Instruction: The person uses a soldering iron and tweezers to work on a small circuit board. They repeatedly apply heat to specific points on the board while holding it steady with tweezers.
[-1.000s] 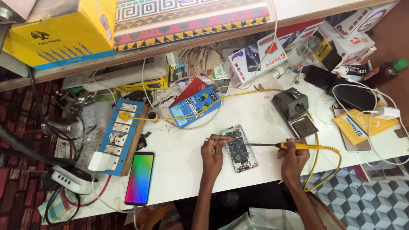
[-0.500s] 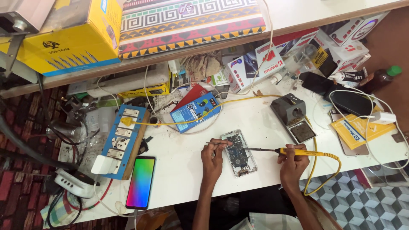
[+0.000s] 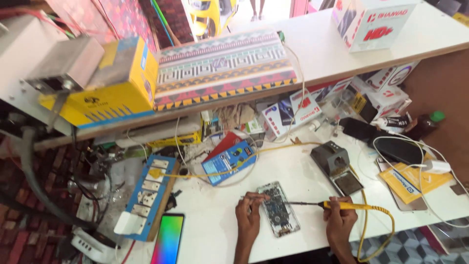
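- Two hands worked over one opened phone [image 3: 277, 209], which lay flat on the white surface [image 3: 220, 230] near its front edge, its circuit side up.
- One left hand [image 3: 248, 217] rested at the phone's left edge, its grip pinched on one thin metal tool [image 3: 254, 198], probably tweezers, whose tip touched the top of the phone.
- One right hand [image 3: 340, 220] sat to the right of the phone, its grip closed round one yellow-handled soldering iron [image 3: 337, 205]; the dark tip reached left over the phone's upper half.
- One yellow cable [image 3: 378, 230] looped from the iron's handle down past the surface's front edge.
- One grey soldering stand [image 3: 337, 166] stood just beyond the right hand, well apart from the phone.
- One blue power strip [image 3: 149, 195] lay at the left, with a white plug at its near end.
- One second phone [image 3: 168, 239] with a rainbow-coloured lit screen lay near the front left, just beside the strip.
- One blue card package [image 3: 229, 161] lay behind the opened phone, one red item partly under it.
- One yellow box [image 3: 110, 85] and one patterned box [image 3: 224, 66] stood on the shelf above.
- Several white cartons were heaped at the back right; I could not count them exactly.
- One yellow packet [image 3: 410, 181] lay at the far right, under white wires.
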